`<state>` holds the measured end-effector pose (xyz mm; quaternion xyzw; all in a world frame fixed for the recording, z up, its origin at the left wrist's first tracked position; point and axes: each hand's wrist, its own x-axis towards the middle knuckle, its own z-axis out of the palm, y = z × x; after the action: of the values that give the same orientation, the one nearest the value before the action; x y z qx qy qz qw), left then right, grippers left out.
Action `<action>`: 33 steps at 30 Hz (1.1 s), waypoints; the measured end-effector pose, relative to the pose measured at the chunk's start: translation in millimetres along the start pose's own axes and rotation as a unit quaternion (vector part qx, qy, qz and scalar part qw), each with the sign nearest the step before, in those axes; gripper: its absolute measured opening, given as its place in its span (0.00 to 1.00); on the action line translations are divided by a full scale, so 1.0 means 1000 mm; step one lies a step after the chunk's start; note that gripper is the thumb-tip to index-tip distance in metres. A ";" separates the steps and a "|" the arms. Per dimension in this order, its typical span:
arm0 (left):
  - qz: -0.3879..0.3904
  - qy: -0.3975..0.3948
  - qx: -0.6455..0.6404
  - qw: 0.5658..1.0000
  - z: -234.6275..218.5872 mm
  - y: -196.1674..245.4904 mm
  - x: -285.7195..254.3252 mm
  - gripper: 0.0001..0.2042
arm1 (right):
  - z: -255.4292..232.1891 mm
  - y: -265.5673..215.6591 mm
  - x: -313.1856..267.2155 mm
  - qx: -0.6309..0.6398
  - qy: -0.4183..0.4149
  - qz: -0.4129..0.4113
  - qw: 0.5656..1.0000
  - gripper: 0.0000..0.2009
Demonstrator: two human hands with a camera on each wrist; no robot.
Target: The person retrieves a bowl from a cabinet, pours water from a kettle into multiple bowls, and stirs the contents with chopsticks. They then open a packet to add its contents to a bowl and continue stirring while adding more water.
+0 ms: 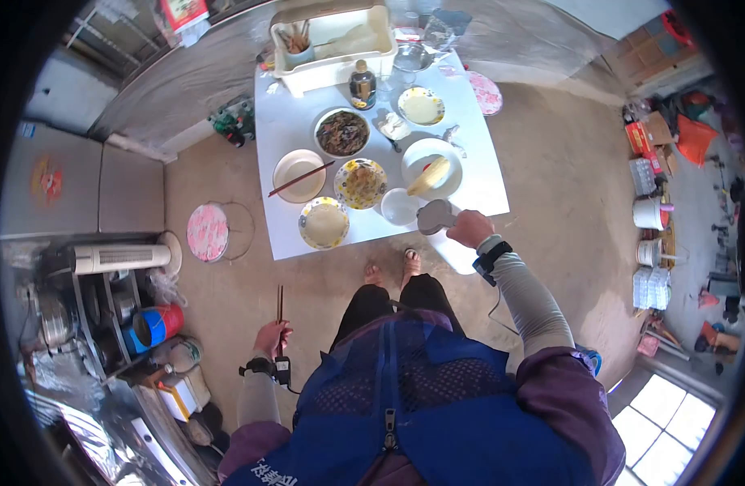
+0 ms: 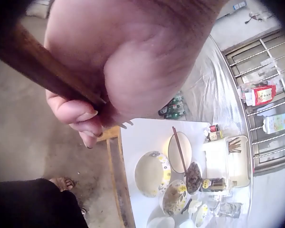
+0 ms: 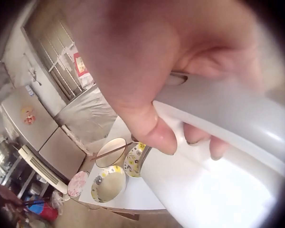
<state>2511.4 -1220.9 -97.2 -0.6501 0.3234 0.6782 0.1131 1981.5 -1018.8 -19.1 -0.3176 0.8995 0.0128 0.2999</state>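
Observation:
My right hand (image 1: 472,229) grips the grey handle of a white jug (image 3: 204,190) with a grey top (image 1: 435,216). In the head view the jug is at the table's front right corner, its top close to a small white bowl (image 1: 400,207). Behind that stands a larger white bowl (image 1: 449,154), with a pale yellow, elongated thing (image 1: 429,176) lying across it. Low on the left, away from the table, my left hand (image 1: 270,338) holds a pair of dark wooden chopsticks (image 1: 281,304). Their thick ends show near the camera in the left wrist view.
On the white table (image 1: 251,170) are flowered bowls (image 1: 324,241), a cream bowl (image 1: 290,191) with chopsticks across it, a bowl of dark food (image 1: 342,134), a dark bottle (image 1: 362,86) and a plastic bin (image 1: 332,69). A pink-topped stool (image 1: 208,232) stands left.

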 end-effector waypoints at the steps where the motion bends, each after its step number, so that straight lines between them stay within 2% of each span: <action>1: -0.001 -0.004 0.010 1.000 -0.002 0.002 0.005 0.09 | -0.001 0.004 -0.003 0.008 0.003 -0.016 1.000 0.20; 3: 0.012 0.002 0.041 0.999 0.000 0.010 0.004 0.09 | -0.003 0.022 -0.010 0.027 0.018 -0.040 0.999 0.21; 7: 0.013 0.001 0.055 0.998 0.002 0.031 0.008 0.09 | 0.017 0.069 -0.019 0.179 -0.003 -0.019 0.984 0.22; 8: 0.013 0.007 0.051 0.999 0.003 0.038 0.005 0.09 | 0.024 0.078 -0.024 0.216 0.020 -0.021 0.976 0.22; 12: 0.036 -0.008 0.121 0.992 0.019 0.071 0.001 0.08 | 0.022 0.104 -0.046 0.284 0.041 0.026 0.958 0.23; 15: 0.063 -0.010 0.160 0.985 0.045 0.095 -0.007 0.09 | 0.030 0.142 -0.063 0.339 0.055 0.049 0.938 0.23; 16: 0.065 -0.020 0.168 0.983 0.052 0.101 -0.005 0.09 | 0.034 0.156 -0.071 0.363 0.044 0.083 0.927 0.22; 19: 0.092 -0.022 0.199 0.976 0.091 0.115 -0.012 0.09 | 0.032 0.198 -0.104 0.335 0.065 0.126 0.932 0.22; 22: 0.108 -0.010 0.211 0.971 0.141 0.119 -0.020 0.10 | 0.066 0.259 -0.130 0.346 0.102 0.154 0.920 0.23; 27: 0.113 -0.038 0.241 0.963 0.217 0.111 -0.041 0.11 | 0.084 0.334 -0.185 0.363 0.144 0.213 0.896 0.21; 30: 0.098 -0.036 0.232 0.967 0.242 0.106 -0.056 0.11 | 0.086 0.371 -0.209 0.354 0.156 0.234 0.892 0.20; 33: 0.090 -0.027 0.231 0.968 0.246 0.099 -0.063 0.12 | 0.087 0.392 -0.217 0.351 0.166 0.249 0.887 0.19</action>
<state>2263.9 -1136.3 -21.8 -0.5560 0.5252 0.6101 0.2071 1935.3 -565.4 -37.1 0.0452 0.9313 -0.2823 0.2255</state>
